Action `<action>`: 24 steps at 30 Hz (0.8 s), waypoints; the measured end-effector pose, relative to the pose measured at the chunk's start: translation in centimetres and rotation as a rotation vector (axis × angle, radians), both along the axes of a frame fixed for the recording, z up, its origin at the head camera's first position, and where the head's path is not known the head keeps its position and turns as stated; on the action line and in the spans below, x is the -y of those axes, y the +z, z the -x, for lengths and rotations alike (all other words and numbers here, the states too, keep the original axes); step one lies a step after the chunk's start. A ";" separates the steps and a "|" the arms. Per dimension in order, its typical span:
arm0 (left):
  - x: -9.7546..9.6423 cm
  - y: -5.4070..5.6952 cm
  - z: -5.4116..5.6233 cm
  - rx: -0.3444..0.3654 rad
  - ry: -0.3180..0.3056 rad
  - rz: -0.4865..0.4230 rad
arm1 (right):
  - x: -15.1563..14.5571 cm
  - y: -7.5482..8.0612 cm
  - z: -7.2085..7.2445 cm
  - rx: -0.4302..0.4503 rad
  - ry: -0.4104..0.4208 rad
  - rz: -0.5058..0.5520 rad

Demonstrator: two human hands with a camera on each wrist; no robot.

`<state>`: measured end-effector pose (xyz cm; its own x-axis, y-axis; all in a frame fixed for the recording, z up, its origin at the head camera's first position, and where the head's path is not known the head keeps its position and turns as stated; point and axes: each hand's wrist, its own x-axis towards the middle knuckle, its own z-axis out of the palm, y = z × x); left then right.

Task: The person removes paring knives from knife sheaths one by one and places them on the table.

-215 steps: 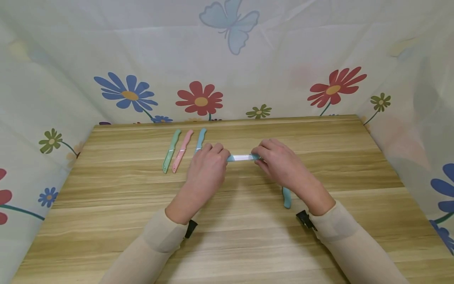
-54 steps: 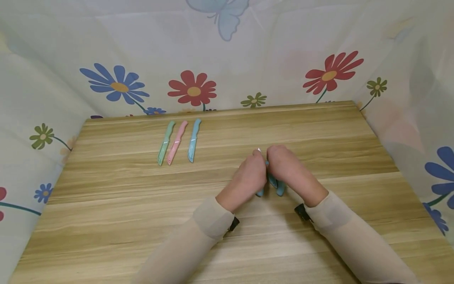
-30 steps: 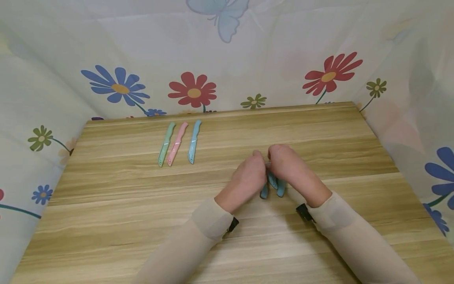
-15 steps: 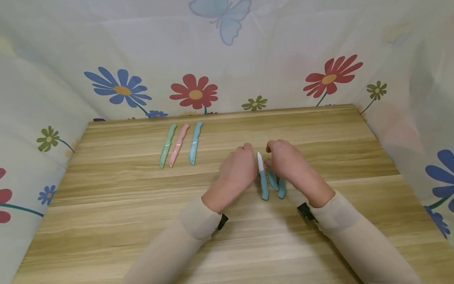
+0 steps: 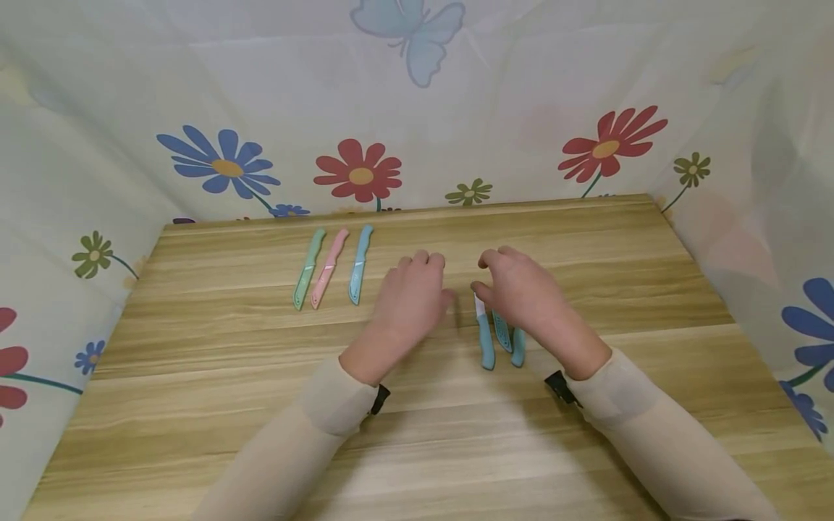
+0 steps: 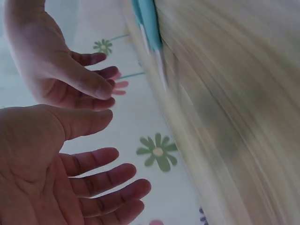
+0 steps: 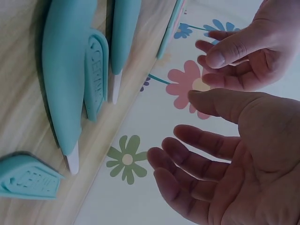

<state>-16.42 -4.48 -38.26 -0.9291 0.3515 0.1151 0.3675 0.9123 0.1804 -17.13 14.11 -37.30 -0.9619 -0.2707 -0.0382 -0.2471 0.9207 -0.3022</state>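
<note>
My left hand (image 5: 413, 300) hovers above the table with its fingers spread loosely, holding nothing. Facing it, my right hand (image 5: 526, 293) is also empty, its fingers relaxed over two small teal knives and their sheaths. One teal knife (image 5: 486, 340) lies with its pale blade bare, pointing away from me. Beside it is a teal sheath (image 5: 501, 331), partly under the right hand. The other teal knife (image 7: 65, 70) has a bare blade tip in the right wrist view; in the head view only its handle (image 5: 517, 349) shows. Another sheath (image 7: 30, 178) lies past it.
To the left, three sheathed knives lie side by side on the wooden table (image 5: 228, 340): a green knife (image 5: 309, 269), a pink knife (image 5: 330, 268) and a blue knife (image 5: 360, 264). A flower-printed curtain (image 5: 508, 130) borders the table's back and sides.
Earlier both hands held a teal knife and its sheath end to end. Since then they set them down at the right and let go. The left hand has drawn away leftward, opening its fingers.
</note>
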 end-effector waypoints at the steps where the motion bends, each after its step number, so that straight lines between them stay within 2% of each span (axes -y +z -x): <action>1: 0.3 0.0 0.1 -0.007 -0.004 0.014 | 0.1 0.0 0.0 -0.017 0.012 -0.003; 8: 2.4 -0.2 1.1 -0.079 -0.027 0.122 | 0.5 -0.6 0.1 -0.139 0.100 -0.062; 14: 4.8 -0.1 2.2 -0.128 -0.011 0.180 | 1.3 -1.3 0.2 -0.212 0.154 -0.118; 19: 6.9 -0.1 3.6 -0.144 0.017 0.198 | 2.1 -1.6 0.1 -0.214 0.164 -0.124; 24: 8.6 -0.1 5.5 -0.097 0.067 0.189 | 3.2 -1.6 -0.1 -0.190 0.170 -0.156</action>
<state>-21.88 -13.06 -38.32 -0.9389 0.3128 0.1433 0.3119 0.9497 -0.0298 -17.05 10.93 -38.95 -0.8970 -0.4340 0.0844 -0.4407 0.8928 -0.0935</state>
